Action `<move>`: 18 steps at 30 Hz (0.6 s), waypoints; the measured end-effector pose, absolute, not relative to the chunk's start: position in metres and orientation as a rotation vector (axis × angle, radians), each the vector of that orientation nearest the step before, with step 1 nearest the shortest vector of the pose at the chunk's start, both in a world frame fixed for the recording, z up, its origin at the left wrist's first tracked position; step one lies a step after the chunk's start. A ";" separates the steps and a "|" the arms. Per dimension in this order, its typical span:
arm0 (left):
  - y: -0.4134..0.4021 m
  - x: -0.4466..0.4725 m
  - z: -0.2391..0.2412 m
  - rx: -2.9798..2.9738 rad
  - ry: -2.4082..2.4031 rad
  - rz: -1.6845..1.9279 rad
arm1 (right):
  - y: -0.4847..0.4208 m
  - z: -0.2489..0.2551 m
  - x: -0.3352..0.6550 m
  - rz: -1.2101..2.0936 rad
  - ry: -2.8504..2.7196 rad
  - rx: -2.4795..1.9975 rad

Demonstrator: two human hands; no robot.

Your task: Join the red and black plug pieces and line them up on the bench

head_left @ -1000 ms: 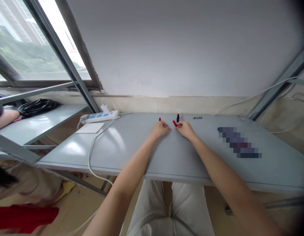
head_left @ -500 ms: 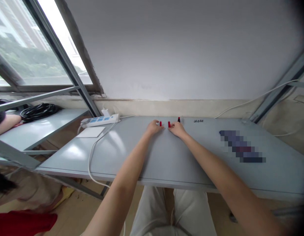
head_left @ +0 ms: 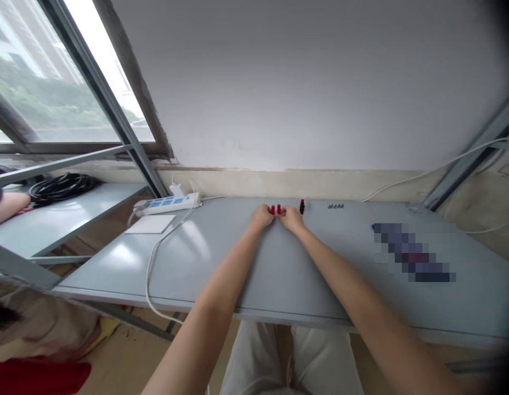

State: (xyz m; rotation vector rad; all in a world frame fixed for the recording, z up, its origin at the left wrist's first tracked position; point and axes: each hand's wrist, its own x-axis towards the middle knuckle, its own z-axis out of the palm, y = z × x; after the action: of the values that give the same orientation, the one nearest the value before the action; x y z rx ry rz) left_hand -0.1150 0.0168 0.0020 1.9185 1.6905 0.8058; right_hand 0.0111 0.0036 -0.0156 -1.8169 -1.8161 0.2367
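Note:
Two small upright red pieces stand close together near the back of the grey table, with a narrow gap between them. The fingers of my left hand are closed on the left red piece. My right hand pinches the right red piece from its right side. The pieces are too small to tell their exact kind. Just right of my right hand is a small black item with a red top. A short row of several small dark parts lies further right.
A white power strip with a plug sits at the back left, beside a white flat box. A white cable hangs over the front edge. A pixelated dark object lies on the right. Another person's arm rests on the neighbouring table.
My left hand has closed from loosely open onto its red piece. Both hands have come nearer each other, and the two red pieces are now much closer together.

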 end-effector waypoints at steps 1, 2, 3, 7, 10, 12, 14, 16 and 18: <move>0.018 -0.115 0.001 1.933 1.706 0.770 | 0.004 -0.016 0.012 0.237 -1.815 -1.815; 0.018 -0.115 0.001 1.948 1.724 0.729 | 0.004 -0.016 0.012 0.241 -1.811 -1.814; 0.019 -0.115 0.000 1.963 1.743 0.688 | 0.004 -0.016 0.012 0.249 -1.806 -1.814; 0.018 -0.112 0.003 2.010 1.787 0.569 | 0.004 -0.015 0.010 0.277 -1.792 -1.829; 0.011 -0.114 0.011 2.032 1.808 0.502 | -0.001 -0.011 0.011 0.247 -1.831 -1.836; 0.003 -0.118 0.020 2.090 1.836 0.462 | -0.009 -0.006 0.016 0.197 -1.876 -1.817; -0.007 -0.123 0.031 2.186 1.858 0.406 | -0.020 -0.001 0.028 0.134 -1.921 -1.787; -0.018 -0.127 0.043 2.273 1.736 0.348 | -0.032 0.003 0.045 0.106 -1.966 -1.767; -0.029 -0.125 0.052 2.343 1.562 0.270 | -0.044 0.004 0.064 0.084 -1.958 -1.793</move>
State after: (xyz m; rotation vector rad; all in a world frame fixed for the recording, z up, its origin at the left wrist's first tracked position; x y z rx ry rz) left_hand -0.1247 -0.0292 0.0523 2.3433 1.5618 0.2700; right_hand 0.0636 -0.0435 0.0043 -1.7932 -1.9582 0.0836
